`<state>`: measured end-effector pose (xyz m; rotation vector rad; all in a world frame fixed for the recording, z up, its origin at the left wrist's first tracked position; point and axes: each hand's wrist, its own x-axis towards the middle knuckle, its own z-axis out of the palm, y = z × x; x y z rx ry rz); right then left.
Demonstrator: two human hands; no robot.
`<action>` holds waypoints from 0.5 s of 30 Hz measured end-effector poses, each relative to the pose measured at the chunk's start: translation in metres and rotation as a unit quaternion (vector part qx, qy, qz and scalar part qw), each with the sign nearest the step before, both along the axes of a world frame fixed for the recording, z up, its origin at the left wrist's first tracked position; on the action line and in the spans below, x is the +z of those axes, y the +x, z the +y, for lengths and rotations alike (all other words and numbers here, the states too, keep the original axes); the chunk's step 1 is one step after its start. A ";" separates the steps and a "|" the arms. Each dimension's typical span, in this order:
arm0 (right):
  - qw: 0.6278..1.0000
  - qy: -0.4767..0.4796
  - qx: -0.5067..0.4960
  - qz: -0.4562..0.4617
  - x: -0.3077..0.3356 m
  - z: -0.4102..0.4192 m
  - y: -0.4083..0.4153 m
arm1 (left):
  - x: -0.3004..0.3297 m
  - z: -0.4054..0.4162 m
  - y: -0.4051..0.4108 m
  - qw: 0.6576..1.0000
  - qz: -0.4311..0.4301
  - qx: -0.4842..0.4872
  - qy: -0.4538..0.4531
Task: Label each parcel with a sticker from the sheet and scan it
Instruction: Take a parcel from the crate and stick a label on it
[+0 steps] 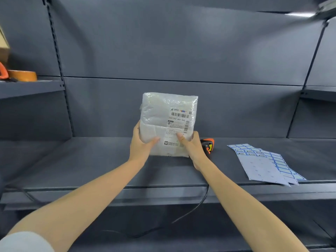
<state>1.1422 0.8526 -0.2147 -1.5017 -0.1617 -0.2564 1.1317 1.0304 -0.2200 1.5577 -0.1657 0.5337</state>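
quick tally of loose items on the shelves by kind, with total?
Parcel, held upright by left hand and right hand: 1
Barcode scanner, partly hidden behind the right hand: 1
Sticker sheets, overlapping, as far as I can tell: 3
Tape roll on the left shelf: 1
Cardboard box, cut off at the left edge: 1
Total: 7

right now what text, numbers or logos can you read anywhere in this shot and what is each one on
"240-247-A02-060": printed under the top barcode on the shipping label of the parcel held by the left hand and right hand.
"EMS": logo at the label's top, only just legible.
Rest of the label: small Chinese print and a second barcode, too blurred to read.
Sticker sheets on the shelf: a few stickers bear marks, too small to read.
Scanner: no readable text.
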 end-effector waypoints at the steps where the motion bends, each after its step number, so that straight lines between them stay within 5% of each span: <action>1: 1.000 -0.012 0.004 0.011 -0.004 -0.002 0.000 | -0.006 -0.004 0.001 1.000 0.008 0.008 -0.009; 10: 0.989 -0.126 0.042 0.062 -0.009 -0.023 0.013 | -0.033 -0.007 0.016 0.998 0.033 0.052 -0.005; 12: 0.977 -0.194 -0.067 0.056 -0.003 -0.029 0.026 | -0.034 -0.006 0.020 0.998 0.035 0.048 -0.003; 15: 0.899 -0.342 -0.257 0.088 -0.006 -0.037 0.045 | -0.036 -0.003 0.027 0.998 0.043 0.044 -0.007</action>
